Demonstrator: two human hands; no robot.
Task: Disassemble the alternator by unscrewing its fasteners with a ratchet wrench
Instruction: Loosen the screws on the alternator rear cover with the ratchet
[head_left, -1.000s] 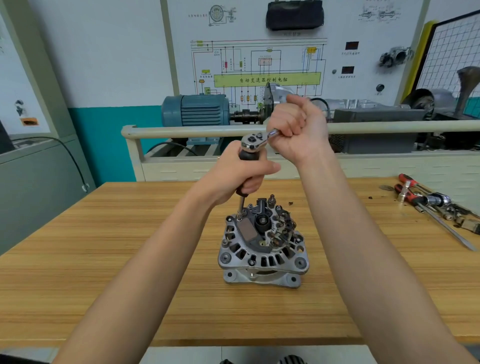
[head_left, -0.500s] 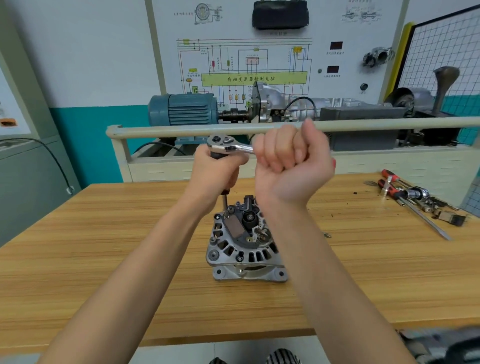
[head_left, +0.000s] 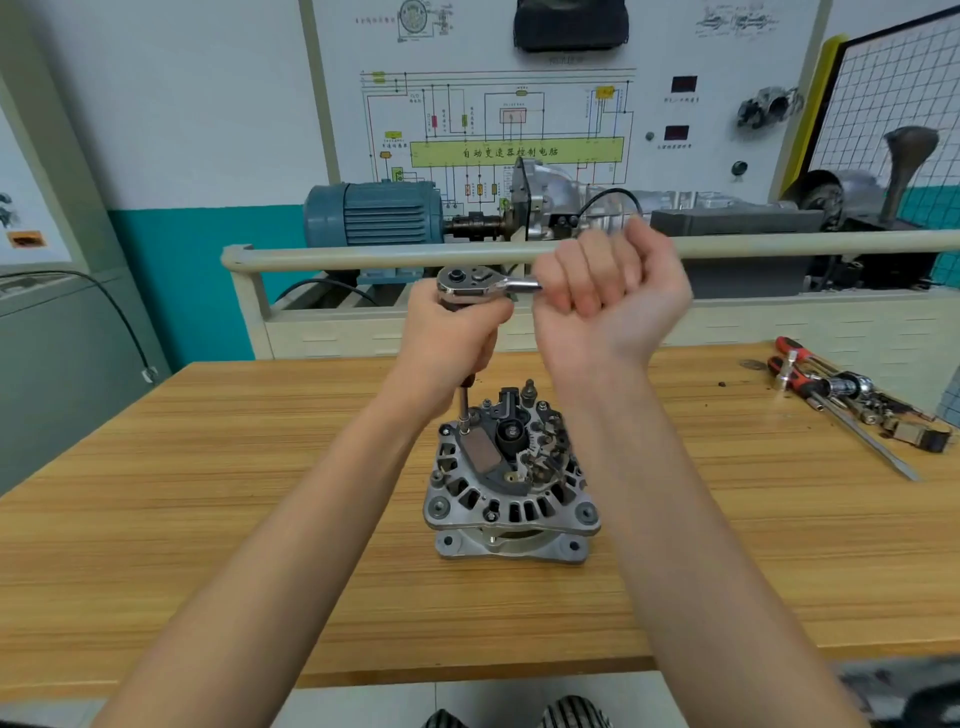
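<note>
Nearest the viewer, two bare forearms reach out over the front edge of the wooden workbench (head_left: 208, 545), which runs across the bottom of the view. Between the forearms, around the middle of the bench, the alternator (head_left: 511, 480) stands with its finned housing and black rear parts facing up, wood showing bare on every side of it.

Above it, the left hand (head_left: 452, 332) curls round the upright extension bar (head_left: 463, 408), whose lower end sits on a fastener at the alternator's left rear edge. The ratchet wrench (head_left: 470, 283) caps that bar, its head showing above the left fist. The right hand (head_left: 610, 296) is clenched round the wrench handle, which points right and is almost wholly hidden inside the fist; the right wrist blocks part of the alternator's right rear.

Well apart, at the bench's far right, lies a loose heap of red-handled screwdrivers (head_left: 810, 384) with sockets and small parts, blurred, perhaps with debris specks beside them.

Beyond the bench's back edge a pale rail (head_left: 363, 254) crosses, then a blue electric motor (head_left: 374, 213) coupled to a metal gearbox, and a wiring-diagram board (head_left: 514, 130) on the wall.
</note>
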